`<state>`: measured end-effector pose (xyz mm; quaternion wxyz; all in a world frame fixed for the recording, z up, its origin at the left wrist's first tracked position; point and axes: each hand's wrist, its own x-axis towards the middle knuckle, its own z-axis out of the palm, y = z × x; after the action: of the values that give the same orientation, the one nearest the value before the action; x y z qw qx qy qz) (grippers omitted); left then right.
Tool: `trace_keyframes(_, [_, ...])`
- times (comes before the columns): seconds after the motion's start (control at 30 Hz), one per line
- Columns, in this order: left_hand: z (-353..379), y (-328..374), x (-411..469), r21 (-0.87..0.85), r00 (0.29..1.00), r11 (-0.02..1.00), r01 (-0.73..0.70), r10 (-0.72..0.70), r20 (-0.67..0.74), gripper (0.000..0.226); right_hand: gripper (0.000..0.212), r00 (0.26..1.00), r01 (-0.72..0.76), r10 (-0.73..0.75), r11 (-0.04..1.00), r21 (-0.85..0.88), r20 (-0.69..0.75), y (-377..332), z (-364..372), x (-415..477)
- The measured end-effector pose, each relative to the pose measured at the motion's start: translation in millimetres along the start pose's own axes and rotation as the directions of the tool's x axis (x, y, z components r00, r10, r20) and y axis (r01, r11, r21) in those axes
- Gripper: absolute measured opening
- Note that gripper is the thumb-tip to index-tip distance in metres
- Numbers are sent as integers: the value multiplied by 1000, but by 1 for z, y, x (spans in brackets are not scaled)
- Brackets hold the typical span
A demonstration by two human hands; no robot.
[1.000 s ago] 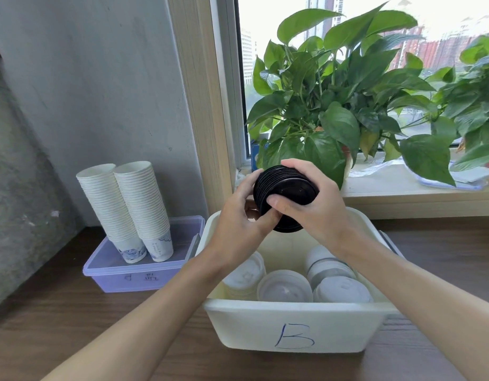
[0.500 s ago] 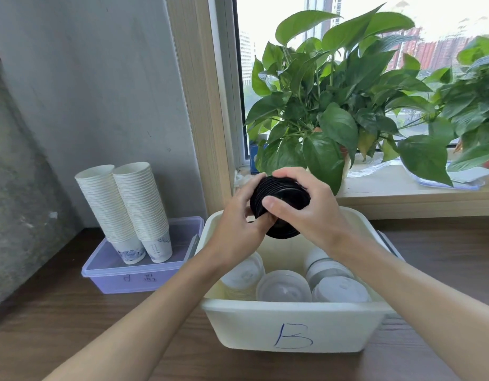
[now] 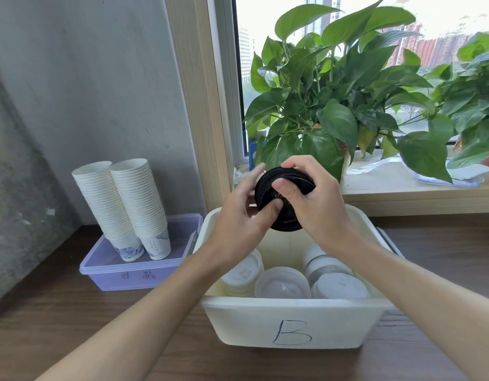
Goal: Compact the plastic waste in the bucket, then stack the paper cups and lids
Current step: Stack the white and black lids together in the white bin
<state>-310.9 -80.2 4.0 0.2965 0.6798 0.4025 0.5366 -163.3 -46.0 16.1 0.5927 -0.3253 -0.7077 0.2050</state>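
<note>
1. The fingers (image 3: 299,165) of the right hand (image 3: 320,210) curl over the top of a stack of black lids (image 3: 265,188), thumb pressed on its near face, so they are clamped on the stack, not apart
2. The left hand (image 3: 243,215) meets the stack from the left, thumb tip against its lower edge; its other fingers lie behind the lids, mostly hidden, yet the hand reads as gripping too
3. The stack hangs in the air between both hands, above the far part of the white bin (image 3: 293,325) marked B, touching neither the bin nor what lies in it
4. Its long axis is tilted: the near face tips down toward the viewer, and the ridged rims show at the upper left
5. My judgement is that the step in hand is squeezing the black lids into one tight nest; the coming move turns on pressing along that tilted axis, and both hands are equally near, one at each side
6. Nearer the viewer in the bin sit stacks of white lids (image 3: 282,281), while the bin's far part, under the hands, looks free for setting the black stack down
7. Left of the bin, two leaning stacks of paper cups (image 3: 122,204) stand on a purple lidded box (image 3: 133,273), well apart from the hands
8. A leafy plant (image 3: 334,119) on the sill (image 3: 402,188) stands just behind the hands; its low leaves are the only thing likely to be brushed
</note>
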Motion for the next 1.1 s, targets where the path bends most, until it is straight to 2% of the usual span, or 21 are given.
trace_keyframes(0.07, [2,1,1,-70,998,995,68,-67,22,72,25,999,-21,23,999,45,-47,0,0,-1])
trace_keyframes(0.13, [2,2,3,-76,999,996,52,-51,13,52,24,995,-86,90,992,88,-48,-1,0,-1])
trace_keyframes(0.2, [0,2,4,-32,1000,999,25,-25,-1,43,28,989,-149,151,982,120,-7,0,-1,-1])
trace_keyframes(0.3, [-1,0,3,62,999,998,14,-16,34,56,39,987,-142,137,988,60,86,0,-2,-2])
trace_keyframes(0.37, [0,0,2,82,998,996,21,-25,56,63,39,987,-114,112,994,3,113,-1,-1,-2])
trace_keyframes(0.5, [0,0,0,41,998,999,-2,-1,63,56,42,997,-63,66,996,-66,36,-2,-2,-3])
trace_keyframes(0.67, [0,2,-1,41,998,999,-15,12,69,54,29,1000,-15,17,992,-127,16,0,-4,-3])
trace_keyframes(0.83, [-2,1,0,42,997,999,-24,21,77,57,30,1000,13,-15,995,-95,-25,-1,-2,-2])
trace_keyframes(0.93, [3,-1,2,-12,993,997,70,-69,96,74,35,986,-104,110,993,55,-122,-2,0,2])
trace_keyframes(0.97, [4,-2,2,-41,992,995,94,-90,93,74,35,978,-143,158,983,114,-135,-1,0,3])
trace_keyframes(1.03, [3,-3,3,-48,996,996,76,-73,57,62,27,975,-190,206,967,172,-80,1,-1,4])
trace_keyframes(1.1, [2,-4,5,0,998,999,44,-44,41,57,25,981,-191,191,971,146,19,4,-2,1])
